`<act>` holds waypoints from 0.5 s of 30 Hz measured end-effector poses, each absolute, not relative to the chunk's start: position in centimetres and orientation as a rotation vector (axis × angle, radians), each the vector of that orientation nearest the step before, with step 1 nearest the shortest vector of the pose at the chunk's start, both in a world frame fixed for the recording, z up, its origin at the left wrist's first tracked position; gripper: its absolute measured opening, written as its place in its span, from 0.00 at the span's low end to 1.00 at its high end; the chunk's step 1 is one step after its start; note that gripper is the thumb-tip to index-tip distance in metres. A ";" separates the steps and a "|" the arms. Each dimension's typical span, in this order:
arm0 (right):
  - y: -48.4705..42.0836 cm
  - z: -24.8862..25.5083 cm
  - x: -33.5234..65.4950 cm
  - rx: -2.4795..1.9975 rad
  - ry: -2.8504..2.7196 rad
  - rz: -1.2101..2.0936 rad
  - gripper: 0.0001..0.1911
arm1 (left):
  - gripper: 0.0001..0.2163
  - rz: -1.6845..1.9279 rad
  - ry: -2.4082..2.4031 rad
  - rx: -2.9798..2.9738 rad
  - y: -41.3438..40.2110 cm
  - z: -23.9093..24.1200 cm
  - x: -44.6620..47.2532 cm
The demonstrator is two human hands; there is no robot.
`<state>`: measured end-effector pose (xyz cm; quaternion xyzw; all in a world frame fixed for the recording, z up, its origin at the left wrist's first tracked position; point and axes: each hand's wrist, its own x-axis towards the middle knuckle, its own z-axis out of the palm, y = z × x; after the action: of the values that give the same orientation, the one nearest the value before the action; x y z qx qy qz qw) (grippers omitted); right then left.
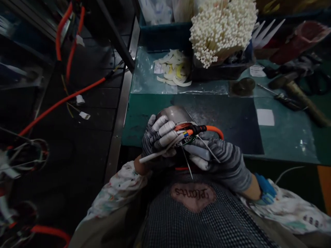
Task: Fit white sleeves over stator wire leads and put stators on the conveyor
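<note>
My left hand (161,132), in a grey-and-white glove, is closed around a motor stator with a grey metal body (173,113) and copper windings (182,126). An orange cable (215,130) with a black sleeve joins it; blue and yellow wires and part of a green circuit board (190,140) show beside that joint. Thin white cable ties (208,148) stick out from the wiring, and a white tube (155,156) points down left. My right hand (219,155), gloved too, is closed against the near right side of the stator. What its fingertips pinch is hidden.
A green-topped bench (152,100) carries a dark mat (232,117). Behind stand a bin of white-tipped sleeves (223,31) and a pile of pale strips (176,69). A hammer (305,100) and screwdriver (287,100) lie right. An orange cable (64,103) hangs left.
</note>
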<state>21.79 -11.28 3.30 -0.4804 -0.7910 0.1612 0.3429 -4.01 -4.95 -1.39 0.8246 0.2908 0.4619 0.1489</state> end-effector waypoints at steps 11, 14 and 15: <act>-9.8 4.2 21.3 -1.278 -2.146 0.301 0.12 | 0.18 1.428 0.902 2.472 -5.0 -0.7 -3.3; -9.8 4.7 22.1 -1.262 -2.168 0.250 0.11 | 0.18 1.360 0.980 2.519 -4.8 -0.2 -3.0; -9.8 4.9 22.6 -1.280 -2.169 0.230 0.11 | 0.18 1.301 1.024 2.535 -4.7 0.1 -2.8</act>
<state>22.59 -9.80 4.86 -0.4824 -0.8179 0.0867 0.3015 -2.76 -4.69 0.10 0.8359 0.3377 0.4289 0.0566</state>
